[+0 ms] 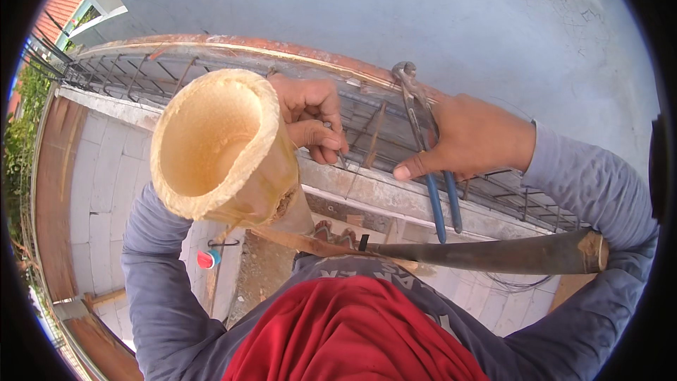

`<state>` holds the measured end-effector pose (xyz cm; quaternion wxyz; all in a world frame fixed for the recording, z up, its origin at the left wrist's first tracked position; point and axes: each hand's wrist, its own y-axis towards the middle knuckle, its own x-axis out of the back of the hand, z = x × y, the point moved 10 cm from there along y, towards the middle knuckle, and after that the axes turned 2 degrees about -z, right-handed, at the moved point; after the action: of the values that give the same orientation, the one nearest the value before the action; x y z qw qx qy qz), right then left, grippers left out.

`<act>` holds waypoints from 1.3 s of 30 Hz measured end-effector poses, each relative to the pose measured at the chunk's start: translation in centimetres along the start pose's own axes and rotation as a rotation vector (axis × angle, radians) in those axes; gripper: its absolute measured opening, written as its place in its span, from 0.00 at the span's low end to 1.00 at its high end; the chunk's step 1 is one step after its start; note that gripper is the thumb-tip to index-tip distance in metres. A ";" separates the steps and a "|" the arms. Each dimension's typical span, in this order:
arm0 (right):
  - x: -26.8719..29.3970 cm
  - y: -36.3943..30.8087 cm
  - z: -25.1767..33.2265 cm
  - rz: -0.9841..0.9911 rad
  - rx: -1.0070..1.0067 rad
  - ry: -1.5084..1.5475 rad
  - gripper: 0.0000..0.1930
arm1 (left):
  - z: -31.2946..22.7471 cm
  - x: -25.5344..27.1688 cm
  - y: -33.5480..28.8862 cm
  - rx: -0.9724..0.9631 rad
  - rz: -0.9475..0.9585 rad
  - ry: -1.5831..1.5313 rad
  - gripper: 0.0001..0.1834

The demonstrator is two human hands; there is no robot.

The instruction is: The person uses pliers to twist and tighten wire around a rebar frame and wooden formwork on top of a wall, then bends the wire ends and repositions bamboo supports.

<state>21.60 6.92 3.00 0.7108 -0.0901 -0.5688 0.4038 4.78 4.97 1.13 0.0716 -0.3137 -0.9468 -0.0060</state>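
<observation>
My left hand (314,116) is closed in a pinch above the rebar cage, partly hidden by a bamboo pole. Between its thumb and fingers is a short, thin grey metal pin that looks like a nail (327,125). My right hand (479,134) is closed round a pair of pincers (437,201) with blue handles and worn metal jaws. Their jaws point up toward the wall, and the handles hang down slightly apart. Beneath both hands runs the steel rebar cage (377,127), along the ledge beside the wall.
The bamboo pole's (218,141) hollow end rises close at the left. A dark pole (493,254) crosses before my body to my right forearm. A grey wall (423,14) stands ahead. Far below are pale blocks (106,162) and a red-and-blue cup-like object (206,259).
</observation>
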 end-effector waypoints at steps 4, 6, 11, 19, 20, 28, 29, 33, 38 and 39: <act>-0.1 0.7 -0.8 0.018 -0.030 -0.090 0.60 | -0.2 0.0 0.0 -0.142 0.042 -0.001 0.09; 0.7 0.8 -0.4 -0.011 0.001 -0.214 0.57 | -1.2 -0.2 0.0 -0.218 0.075 0.034 0.09; 5.8 -0.4 1.8 -0.156 0.014 -0.516 0.45 | -2.5 -1.5 0.0 -0.348 0.221 0.100 0.08; 10.8 -3.6 10.2 -0.639 0.381 -0.515 0.36 | -1.4 -1.5 -1.7 -0.479 0.239 0.162 0.19; 10.7 -3.6 11.1 -0.617 0.374 -0.562 0.34 | -0.5 -1.3 -1.3 -0.548 0.252 0.144 0.21; 14.5 -1.9 23.2 -0.806 0.611 -0.877 0.28 | -0.4 -0.1 -0.6 -0.736 0.199 0.249 0.26; 15.1 -1.1 24.9 -0.813 0.595 -0.871 0.27 | -0.5 -0.2 -0.1 -0.747 0.197 0.263 0.27; 16.2 2.7 33.4 -0.864 0.699 -0.987 0.24 | -0.6 -0.3 0.9 -0.768 0.174 0.302 0.29; 18.0 7.9 38.2 -0.839 0.799 -0.664 0.30 | -1.6 0.1 -2.1 -0.628 0.075 0.206 0.29; 18.0 10.8 37.4 -0.884 0.792 -0.636 0.29 | -1.3 -0.1 -1.9 -0.607 0.061 0.236 0.29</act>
<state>-15.97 13.83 22.51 0.5865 0.5423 -0.5427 0.2597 3.88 3.29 2.51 0.0844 -0.3461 -0.8771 -0.3220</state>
